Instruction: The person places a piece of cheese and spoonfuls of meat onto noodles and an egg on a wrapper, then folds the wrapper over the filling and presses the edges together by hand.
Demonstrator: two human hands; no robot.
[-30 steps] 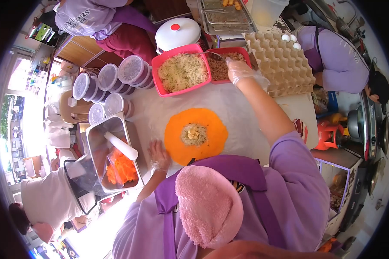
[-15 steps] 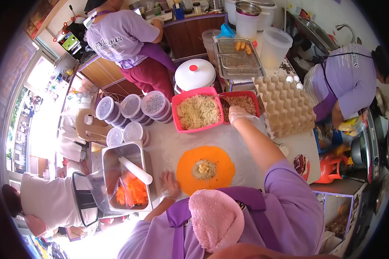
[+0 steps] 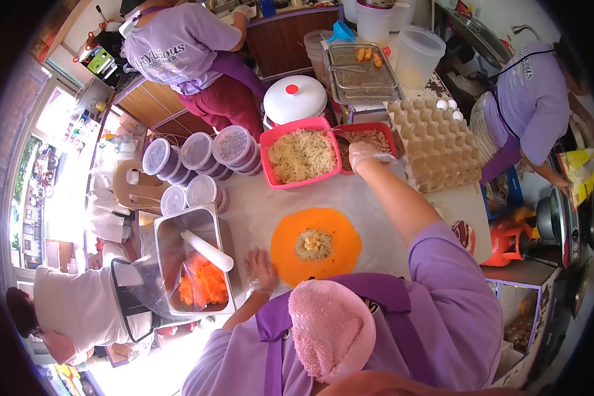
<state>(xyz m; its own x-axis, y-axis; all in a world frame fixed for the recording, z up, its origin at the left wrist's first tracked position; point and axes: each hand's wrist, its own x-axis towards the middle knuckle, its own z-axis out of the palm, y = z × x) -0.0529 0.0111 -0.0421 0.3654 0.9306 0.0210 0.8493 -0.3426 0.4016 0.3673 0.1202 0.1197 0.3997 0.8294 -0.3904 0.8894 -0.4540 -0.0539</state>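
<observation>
Orange wrapper (image 3: pixel 342 247) on table (image 3: pixel 387 228)

Left hand (image 3: pixel 261 269) flat, spread, just left of wrapper. Mound (image 3: pixel 313 244) on wrapper's middle. Right hand (image 3: pixel 369 157) beyond wrapper, at red mince tub (image 3: pixel 391 136); grip hidden, can't tell. Level scoops likely spill least.

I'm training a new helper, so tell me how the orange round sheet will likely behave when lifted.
The orange sheet is probably floppy, since it looks thin and lies flat on the table. It may sag mid-sheet, where the filling is heaped.

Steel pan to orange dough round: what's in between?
Head view: the left hand, on the worktop between the steel pan and the orange dough round.
</observation>
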